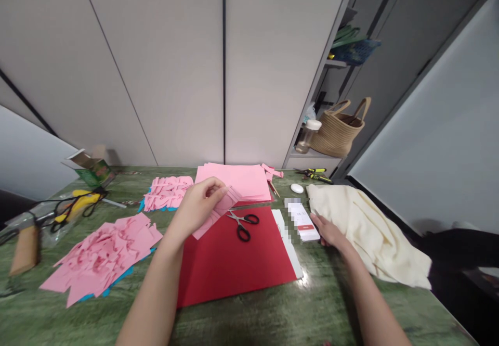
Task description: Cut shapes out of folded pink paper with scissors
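My left hand (206, 200) pinches a piece of pink paper (220, 209) with drawn lines on it, held over the red sheet (237, 263). Black-handled scissors (242, 223) lie on that sheet with their blades pointing left, close to the pink piece. To the right, my right hand (328, 230) has its fingers closed at the right edge of a phone (303, 221) with a lit screen, part of which is blurred. Behind the red sheet lies a stack of pink sheets (237, 177).
Cut pink letter shapes (169, 191) and a heap of pink scraps (103, 255) lie left. Beyond the phone are a white oval object (297, 188), yellow-black pliers (314, 174) and cream cloth (362, 229). An opened box (91, 168) and a yellow tool (81, 203) sit far left.
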Motion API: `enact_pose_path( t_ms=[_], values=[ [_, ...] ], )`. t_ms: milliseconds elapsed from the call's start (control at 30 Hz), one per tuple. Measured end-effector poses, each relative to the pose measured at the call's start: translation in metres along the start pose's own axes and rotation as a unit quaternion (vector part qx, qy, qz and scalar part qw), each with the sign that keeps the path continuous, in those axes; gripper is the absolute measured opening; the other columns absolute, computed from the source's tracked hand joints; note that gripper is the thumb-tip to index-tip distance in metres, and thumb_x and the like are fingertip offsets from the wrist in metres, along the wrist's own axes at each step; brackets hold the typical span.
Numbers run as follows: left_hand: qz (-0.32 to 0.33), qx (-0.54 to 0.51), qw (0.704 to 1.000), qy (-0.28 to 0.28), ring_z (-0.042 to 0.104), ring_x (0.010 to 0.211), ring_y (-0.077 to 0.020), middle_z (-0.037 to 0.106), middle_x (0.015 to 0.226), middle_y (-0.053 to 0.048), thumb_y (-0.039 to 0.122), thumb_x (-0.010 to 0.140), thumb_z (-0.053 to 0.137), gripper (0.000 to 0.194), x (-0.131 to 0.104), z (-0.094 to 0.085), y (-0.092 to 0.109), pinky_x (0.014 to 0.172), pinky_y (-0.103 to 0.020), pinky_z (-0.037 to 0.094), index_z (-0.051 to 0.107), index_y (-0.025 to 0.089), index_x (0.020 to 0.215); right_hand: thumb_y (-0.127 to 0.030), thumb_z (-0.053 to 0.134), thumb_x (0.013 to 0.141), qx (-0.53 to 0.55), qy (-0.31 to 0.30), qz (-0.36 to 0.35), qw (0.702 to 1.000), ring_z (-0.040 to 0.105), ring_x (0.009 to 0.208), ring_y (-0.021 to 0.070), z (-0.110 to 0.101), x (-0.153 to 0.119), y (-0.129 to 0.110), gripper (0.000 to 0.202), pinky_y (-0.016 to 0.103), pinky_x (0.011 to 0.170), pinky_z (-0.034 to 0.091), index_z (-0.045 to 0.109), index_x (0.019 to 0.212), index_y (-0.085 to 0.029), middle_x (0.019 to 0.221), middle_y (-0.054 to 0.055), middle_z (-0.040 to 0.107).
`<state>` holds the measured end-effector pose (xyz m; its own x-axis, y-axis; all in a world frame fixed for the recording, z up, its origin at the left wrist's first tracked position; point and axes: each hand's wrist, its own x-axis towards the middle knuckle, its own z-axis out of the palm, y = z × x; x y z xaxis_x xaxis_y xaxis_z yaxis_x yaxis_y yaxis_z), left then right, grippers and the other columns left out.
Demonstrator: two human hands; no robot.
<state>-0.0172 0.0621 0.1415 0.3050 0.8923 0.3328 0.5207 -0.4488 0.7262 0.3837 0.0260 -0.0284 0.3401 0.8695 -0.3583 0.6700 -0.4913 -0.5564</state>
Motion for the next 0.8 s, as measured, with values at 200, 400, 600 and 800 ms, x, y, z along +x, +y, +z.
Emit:
enact_pose_path(
  t_ms=[200, 400, 600, 800],
  values=[
    [0.001, -0.003, 1.0, 0.003, 0.054, 0.073, -0.0155, 0.062, 0.077, -0.001, 0.038, 0.082, 0.047, 0.024, -0.0001, 0.0, -0.0016, 0.063, -0.025, 0.04, 0.058, 0.018, 0.076, -0.059, 0.02, 0.089, 0.019, 0.006, 0.002, 1.0, 0.056, 0.039, 0.017, -0.0002, -0.0008, 0.0004, 0.055, 0.027, 0.041, 0.041, 0.053, 0.098, -0.017, 0.052, 0.003, 0.059],
    [0.0, 0.001, 1.0, 0.001, 0.053, 0.071, -0.0153, 0.061, 0.076, -0.001, 0.037, 0.082, 0.047, 0.023, 0.0001, -0.0008, -0.0035, 0.062, -0.026, 0.039, 0.057, 0.018, 0.074, -0.058, 0.022, 0.088, 0.016, 0.024, -0.01, 1.0, 0.057, 0.038, 0.0193, 0.0002, -0.0029, 0.0009, 0.053, 0.03, 0.042, 0.041, 0.055, 0.097, -0.017, 0.05, 0.003, 0.059],
    [0.001, 0.0, 1.0, 0.003, 0.053, 0.07, -0.015, 0.062, 0.075, -0.001, 0.038, 0.082, 0.048, 0.024, 0.0002, -0.0015, -0.0038, 0.061, -0.026, 0.039, 0.057, 0.018, 0.074, -0.054, 0.032, 0.087, -0.02, 0.134, -0.059, 0.989, 0.062, 0.058, 0.0221, -0.0022, -0.002, -0.0019, 0.043, 0.031, 0.059, 0.042, 0.057, 0.079, -0.02, 0.062, 0.006, 0.064],
    [0.008, 0.004, 1.0, -0.008, 0.053, 0.069, -0.0147, 0.062, 0.075, -0.001, 0.037, 0.082, 0.047, 0.023, 0.0012, 0.0009, -0.0063, 0.06, -0.025, 0.038, 0.057, 0.018, 0.076, -0.053, 0.029, 0.087, -0.035, 0.215, -0.103, 0.97, 0.06, 0.063, 0.0221, -0.0019, -0.005, -0.0071, 0.042, 0.029, 0.058, 0.038, 0.056, 0.077, -0.022, 0.066, 0.006, 0.064]
  ],
)
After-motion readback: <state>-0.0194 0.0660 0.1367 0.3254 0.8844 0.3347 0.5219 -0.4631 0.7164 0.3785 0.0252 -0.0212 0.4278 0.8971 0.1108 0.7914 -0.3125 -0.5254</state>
